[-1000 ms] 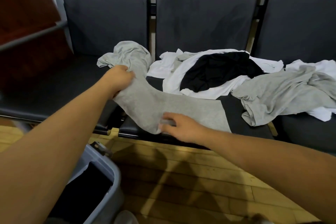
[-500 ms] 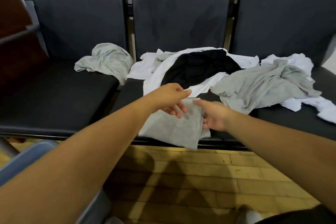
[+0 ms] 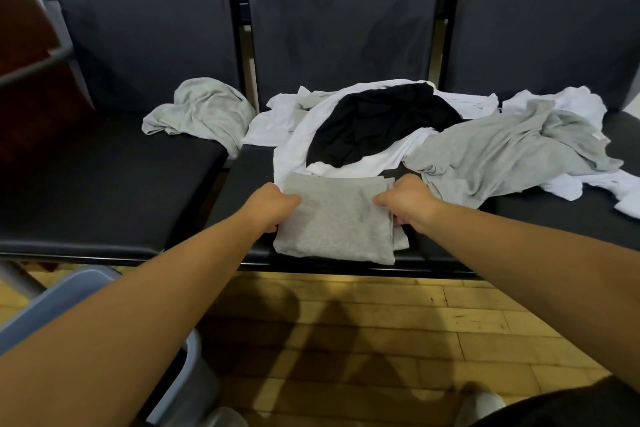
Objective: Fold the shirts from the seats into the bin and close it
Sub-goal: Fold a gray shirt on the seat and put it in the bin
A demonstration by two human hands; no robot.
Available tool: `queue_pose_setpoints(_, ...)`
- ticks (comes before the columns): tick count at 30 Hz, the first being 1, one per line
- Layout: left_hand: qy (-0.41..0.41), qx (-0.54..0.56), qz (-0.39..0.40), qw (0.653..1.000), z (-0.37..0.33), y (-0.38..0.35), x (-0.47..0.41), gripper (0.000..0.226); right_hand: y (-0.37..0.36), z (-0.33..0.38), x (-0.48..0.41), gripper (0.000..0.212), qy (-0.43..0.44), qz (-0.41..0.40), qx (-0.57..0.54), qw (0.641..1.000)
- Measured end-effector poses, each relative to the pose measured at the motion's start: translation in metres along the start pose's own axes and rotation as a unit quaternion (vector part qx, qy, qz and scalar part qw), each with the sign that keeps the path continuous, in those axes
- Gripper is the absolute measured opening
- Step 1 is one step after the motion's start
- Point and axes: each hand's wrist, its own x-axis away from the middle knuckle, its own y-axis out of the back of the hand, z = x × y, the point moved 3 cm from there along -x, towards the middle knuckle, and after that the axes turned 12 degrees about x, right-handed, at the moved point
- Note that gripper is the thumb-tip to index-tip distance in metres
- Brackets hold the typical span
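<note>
A grey shirt (image 3: pixel 334 220), folded into a small rectangle, lies at the front edge of the middle seat (image 3: pixel 252 170). My left hand (image 3: pixel 273 206) grips its left edge and my right hand (image 3: pixel 407 206) grips its right edge, thumbs on top and fingers under the cloth. Behind it lie a black shirt (image 3: pixel 377 125) on a white shirt (image 3: pixel 349 168), a loose grey shirt (image 3: pixel 502 152) to the right, and a crumpled grey shirt (image 3: pixel 201 113) on the left seat. The grey-blue bin (image 3: pixel 65 295) stands on the floor at lower left, mostly hidden by my left arm.
Three dark padded seats with upright backs fill the upper view. More white cloth (image 3: pixel 595 184) lies on the right seat. A dark red piece of furniture (image 3: pixel 24 45) stands at far left. Wooden floor (image 3: pixel 381 340) runs below the seats, and a shoe (image 3: pixel 479 404) shows at the bottom.
The long grey shirt has been folded over into a compact rectangle. Both hands have moved to its two side edges and taken hold. The view has shifted right.
</note>
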Motion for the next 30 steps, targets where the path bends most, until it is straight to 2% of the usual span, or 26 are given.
queue_pose_setpoints(3, -0.003, -0.003, -0.006, 1.0, -0.002, -0.002, 0.002, 0.043, -0.006, 0.0, 0.002, 0.033, -0.021, 0.036, -0.01, 0.999)
queue_pose_setpoints(5, 0.0, 0.011, -0.005, 1.0, -0.002, -0.003, 0.0, 0.043, -0.01, 0.001, 0.004, 0.03, -0.016, 0.038, -0.022, 0.999)
queue_pose_setpoints(9, 0.014, 0.05, 0.003, 0.999, 0.003, -0.004, -0.004, 0.045, 0.001, 0.019, 0.001, 0.023, 0.138, -0.065, 0.017, 0.988)
queue_pose_setpoints(11, 0.014, 0.043, 0.006, 0.999, 0.006, -0.005, -0.005, 0.044, 0.006, 0.022, -0.002, 0.019, 0.159, -0.07, -0.011, 0.985)
queue_pose_setpoints(13, 0.008, 0.034, -0.002, 0.999, 0.008, -0.006, -0.008, 0.042, 0.007, 0.014, -0.009, 0.016, 0.127, -0.081, 0.024, 0.988)
queue_pose_setpoints(17, -0.006, 0.063, -0.008, 0.998, 0.008, -0.013, -0.012, 0.048, 0.005, -0.007, -0.021, 0.016, 0.026, -0.115, 0.232, 0.966)
queue_pose_setpoints(20, 0.006, 0.146, 0.008, 0.989, 0.005, -0.018, -0.011, 0.036, -0.001, -0.001, -0.021, 0.014, 0.007, -0.116, 0.265, 0.957)
queue_pose_setpoints(22, 0.033, 0.266, 0.049, 0.962, 0.002, -0.019, -0.009, 0.033, -0.007, 0.003, -0.023, 0.012, 0.014, -0.098, 0.215, 0.972)
queue_pose_setpoints(24, 0.052, 0.387, 0.104, 0.915, -0.003, -0.017, -0.003, 0.039, -0.01, 0.003, -0.024, 0.015, 0.016, -0.091, 0.143, 0.985)
queue_pose_setpoints(27, 0.036, 0.484, 0.168, 0.858, -0.014, -0.008, 0.01, 0.045, -0.011, 0.006, -0.02, 0.026, 0.038, -0.085, -0.019, 0.995)
queue_pose_setpoints(30, -0.004, 0.544, 0.197, 0.816, -0.022, 0.006, 0.022, 0.043, -0.019, 0.021, -0.008, 0.018, 0.059, -0.039, -0.185, 0.98)
